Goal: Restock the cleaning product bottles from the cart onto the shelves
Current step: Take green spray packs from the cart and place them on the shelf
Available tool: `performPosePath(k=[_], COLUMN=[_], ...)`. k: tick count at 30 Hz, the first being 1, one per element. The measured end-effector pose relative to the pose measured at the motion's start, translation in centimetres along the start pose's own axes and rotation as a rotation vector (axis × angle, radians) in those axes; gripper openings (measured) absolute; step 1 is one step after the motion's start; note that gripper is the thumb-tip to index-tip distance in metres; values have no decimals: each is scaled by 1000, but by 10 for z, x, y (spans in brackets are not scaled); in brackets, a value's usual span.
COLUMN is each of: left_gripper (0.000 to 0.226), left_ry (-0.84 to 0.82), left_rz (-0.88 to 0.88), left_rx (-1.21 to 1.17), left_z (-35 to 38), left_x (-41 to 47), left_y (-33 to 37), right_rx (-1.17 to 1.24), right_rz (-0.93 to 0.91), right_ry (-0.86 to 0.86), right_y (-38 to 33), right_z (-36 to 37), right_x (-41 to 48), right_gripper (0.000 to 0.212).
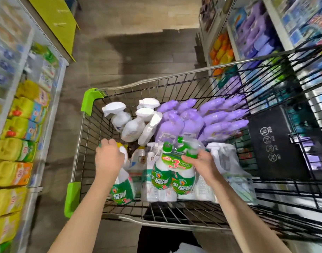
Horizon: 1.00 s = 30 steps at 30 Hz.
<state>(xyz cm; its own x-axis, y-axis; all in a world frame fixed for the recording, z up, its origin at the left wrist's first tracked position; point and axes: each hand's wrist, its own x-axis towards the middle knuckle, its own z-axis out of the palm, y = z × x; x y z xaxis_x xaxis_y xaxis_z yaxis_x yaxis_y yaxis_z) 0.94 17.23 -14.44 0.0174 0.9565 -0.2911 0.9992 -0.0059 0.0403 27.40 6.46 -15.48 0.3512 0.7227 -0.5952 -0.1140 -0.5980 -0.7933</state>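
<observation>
**Both hands down in the cart, three-pack in the right hand**

Here we are over the wire shopping cart with green corner guards (78, 143), and both hands are in among the stock. The right hand (202, 165) has its fingers curled round the necks of a shrink-wrapped pack of green-and-white spray bottles (173, 178), thumb across the red "3" banner. The grip sits high, just under the green trigger heads.

The pack is at the near middle of the basket, upright or close to it, heads up and bases down, so its long axis runs straight up toward the camera. Whether the bases are resting on the stock below or just clear of it, I cannot tell.

Over on the other side, the left hand (109, 157) is curled down over the white top of a single green-and-white bottle (121, 190), hard by the cart's left wall. That bottle leans, base toward the person.

Further in lie the purple spray bottles (211, 121) and the white spray bottles (132, 126), tipped over with heads pointing away.

Now the relation that counts: the pack hangs below and just left of the right hand, held from its right side. The right-hand shelves (257, 33) stand close beside that arm, while the left-hand shelves (19, 125) are across the aisle. So the likely call is straight up along the pack's axis to clear the rim, then out to the right. With such a high grip, the heavy bases may swing.
</observation>
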Motion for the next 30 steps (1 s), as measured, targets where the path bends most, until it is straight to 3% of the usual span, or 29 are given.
performPosePath(k=[5,10,15,19,25,30], left_gripper=[45,55,66,53,48,40], left_ry=[135,124,71,18,-52,-67], left_rz=[167,238,116,36,-172,-261], left_rx=[-267,-499,-553,-575,-883,-985], left_z=[-19,-11,-9,-3,18,29], left_x=[-31,-48,-42,-32,-46,-44], left_y=[-12,-26,-24,-22,-15,-29], right_rx=[-52,-45,-29,-26,47,72], right_rz=[-62,-76,-57,-52,-33,-27], right_ry=[2,70,80,74,68,45], right_y=[-6,-7,-10,-11,-11,-10], right_z=[5,0,-10,-13,-16,-16], right_x=[-9,-16,-22,-22,-21,-21], right_gripper=[27,29,29,29,30,39])
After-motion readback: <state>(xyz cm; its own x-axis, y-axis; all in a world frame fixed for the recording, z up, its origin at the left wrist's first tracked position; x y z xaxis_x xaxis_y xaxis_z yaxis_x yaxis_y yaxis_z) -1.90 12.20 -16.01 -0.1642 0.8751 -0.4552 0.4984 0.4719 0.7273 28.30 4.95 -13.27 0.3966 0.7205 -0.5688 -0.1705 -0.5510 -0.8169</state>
